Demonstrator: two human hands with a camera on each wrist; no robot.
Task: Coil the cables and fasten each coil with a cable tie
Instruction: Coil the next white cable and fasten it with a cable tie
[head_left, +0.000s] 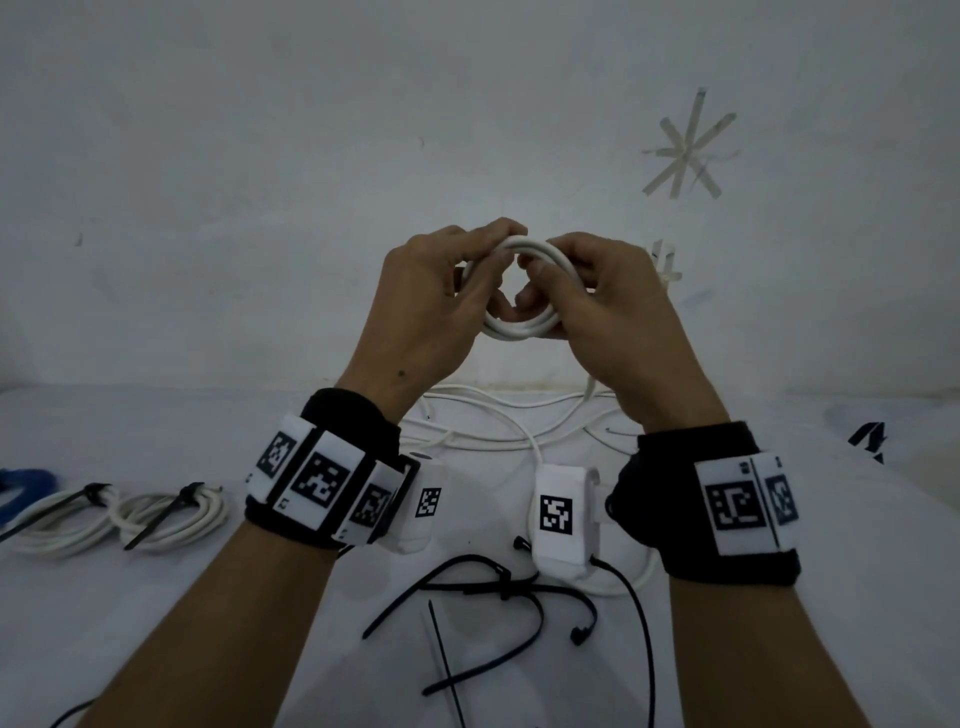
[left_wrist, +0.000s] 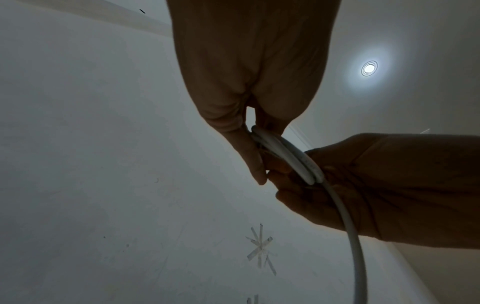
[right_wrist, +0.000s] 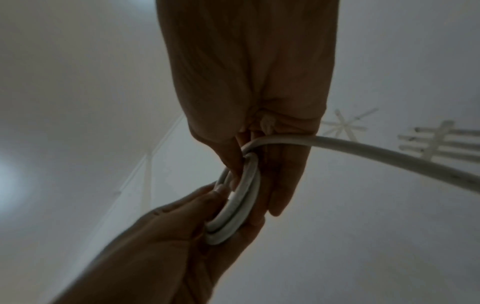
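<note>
A white cable coil (head_left: 519, 330) of a few turns is held up in front of the wall, above the table. My left hand (head_left: 470, 275) grips its left side, fingers over the top and thumb below. My right hand (head_left: 550, 275) grips the right side the same way. In the left wrist view my left hand (left_wrist: 257, 154) pinches the coil (left_wrist: 293, 158), and the cable's loose tail (left_wrist: 355, 246) runs down past my right hand (left_wrist: 350, 185). The right wrist view shows my right hand (right_wrist: 259, 168) curled round the coil (right_wrist: 239, 205), with the tail (right_wrist: 389, 152) leaving to the right.
Loose white cables (head_left: 519, 431) lie tangled on the white table under my hands. Several black cable ties (head_left: 493, 587) are scattered near the front. Two tied white coils (head_left: 57, 519) (head_left: 171, 514) sit at the left, beside a blue object (head_left: 21, 483). The wall stands close behind.
</note>
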